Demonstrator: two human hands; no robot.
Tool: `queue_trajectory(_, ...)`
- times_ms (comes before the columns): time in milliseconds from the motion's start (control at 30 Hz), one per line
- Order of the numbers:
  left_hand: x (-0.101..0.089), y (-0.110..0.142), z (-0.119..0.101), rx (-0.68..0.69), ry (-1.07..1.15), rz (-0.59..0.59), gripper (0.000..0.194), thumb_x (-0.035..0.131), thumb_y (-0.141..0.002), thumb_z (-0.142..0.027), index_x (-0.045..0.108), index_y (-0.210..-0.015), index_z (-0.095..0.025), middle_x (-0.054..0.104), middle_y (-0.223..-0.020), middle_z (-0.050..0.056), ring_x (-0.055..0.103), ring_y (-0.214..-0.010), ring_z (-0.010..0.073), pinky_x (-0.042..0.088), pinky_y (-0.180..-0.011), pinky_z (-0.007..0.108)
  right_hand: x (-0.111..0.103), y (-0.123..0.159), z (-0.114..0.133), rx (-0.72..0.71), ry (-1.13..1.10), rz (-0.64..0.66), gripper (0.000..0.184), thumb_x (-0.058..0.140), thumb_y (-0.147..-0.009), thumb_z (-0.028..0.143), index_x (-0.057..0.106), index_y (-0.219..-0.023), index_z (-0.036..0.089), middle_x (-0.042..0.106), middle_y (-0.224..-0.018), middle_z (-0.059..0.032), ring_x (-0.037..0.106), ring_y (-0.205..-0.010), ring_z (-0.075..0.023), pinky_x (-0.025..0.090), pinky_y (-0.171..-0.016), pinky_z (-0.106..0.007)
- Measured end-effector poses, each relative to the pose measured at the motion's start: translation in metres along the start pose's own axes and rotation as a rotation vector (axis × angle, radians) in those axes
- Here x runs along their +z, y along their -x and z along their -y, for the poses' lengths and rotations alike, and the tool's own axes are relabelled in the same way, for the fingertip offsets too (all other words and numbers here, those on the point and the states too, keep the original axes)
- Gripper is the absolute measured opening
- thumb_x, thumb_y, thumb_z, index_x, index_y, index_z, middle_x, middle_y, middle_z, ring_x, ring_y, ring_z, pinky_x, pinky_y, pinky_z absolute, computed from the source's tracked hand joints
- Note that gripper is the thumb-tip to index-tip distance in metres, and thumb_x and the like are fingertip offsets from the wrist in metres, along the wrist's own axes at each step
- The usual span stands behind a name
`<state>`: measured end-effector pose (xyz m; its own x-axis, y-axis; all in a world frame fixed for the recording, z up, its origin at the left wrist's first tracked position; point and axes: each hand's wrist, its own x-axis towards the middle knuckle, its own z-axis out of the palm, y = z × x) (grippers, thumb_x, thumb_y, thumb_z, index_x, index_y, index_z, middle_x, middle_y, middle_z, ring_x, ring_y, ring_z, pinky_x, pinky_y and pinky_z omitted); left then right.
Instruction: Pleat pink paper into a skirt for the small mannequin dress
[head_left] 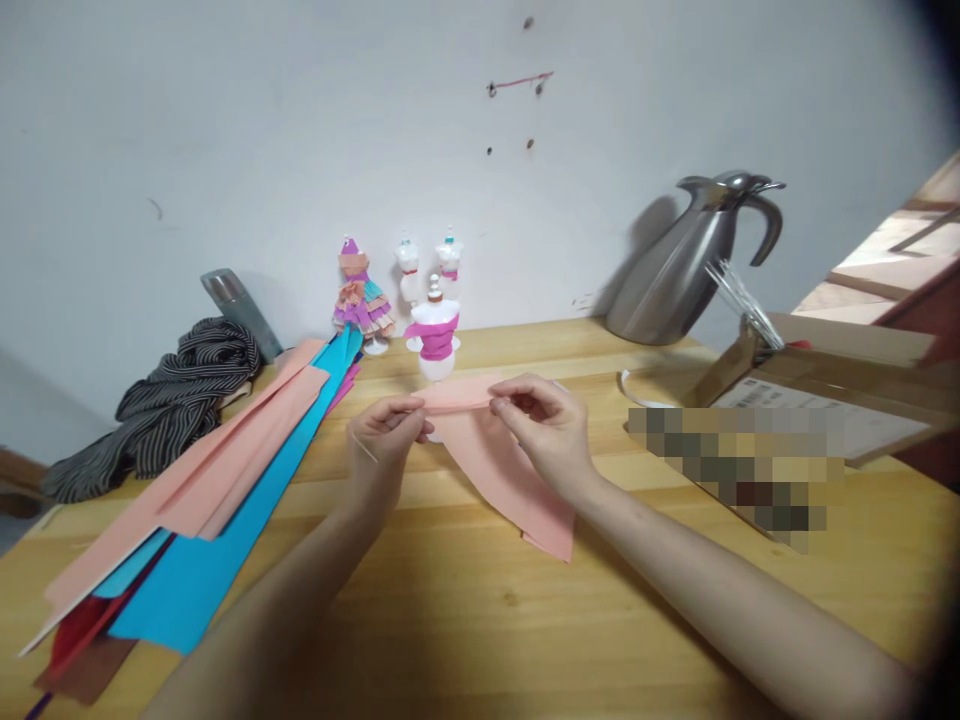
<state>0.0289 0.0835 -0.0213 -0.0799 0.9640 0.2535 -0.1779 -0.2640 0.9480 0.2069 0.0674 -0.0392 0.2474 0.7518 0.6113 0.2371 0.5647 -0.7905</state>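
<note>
A peach crepe paper strip (pixel 491 450) is stretched between my hands, its upper edge folded into a narrow band. My left hand (pixel 386 435) pinches the left end of that band. The fingers of my right hand (pixel 547 425) are closed on it further right, and the loose length hangs below onto the table. Just behind the paper stands a small white dress form (pixel 435 368) with a magenta wrap (pixel 436 338) around its chest. Its base is partly hidden by the paper.
Crepe paper sheets (pixel 247 450) in peach, blue and red lie left, beside a striped cloth (pixel 165 400). A doll-size ruffled dress (pixel 364 300) on a stand and two more forms line the wall. A steel jug (pixel 675 270) and cardboard box (pixel 855 370) stand right on the wooden table (pixel 510 620).
</note>
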Motion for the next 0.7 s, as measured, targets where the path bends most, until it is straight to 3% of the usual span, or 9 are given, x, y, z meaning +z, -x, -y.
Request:
queue_trajectory(167, 0.0000, -0.0005, -0.0006, 0.013, -0.003, -0.013, 0.009, 0.070, -0.061, -0.017, 0.070, -0.070, -0.014, 0.066, -0.050, 0.000, 0.059, -0.046, 0.0104, 0.046, -0.049, 0.021, -0.0018, 0.0009, 0.0021, -0.122, 0.137, 0.048, 0.013, 0.061, -0.081, 0.013, 0.069, -0.088, 0.021, 0.065, -0.077, -0.0013, 0.057, -0.070, -0.0146, 0.044, -0.063, -0.029)
queue_trajectory(700, 0.0000, 0.0032, -0.0002, 0.067, -0.041, -0.006, 0.009, 0.068, -0.068, -0.020, 0.066, -0.074, -0.015, 0.063, -0.049, -0.002, 0.056, -0.046, 0.0099, 0.045, -0.048, 0.021, -0.0017, 0.0022, -0.0004, -0.171, 0.245, 0.087, 0.010, 0.058, -0.085, 0.013, 0.065, -0.085, 0.020, 0.067, -0.081, -0.0026, 0.060, -0.073, -0.0159, 0.047, -0.065, -0.030)
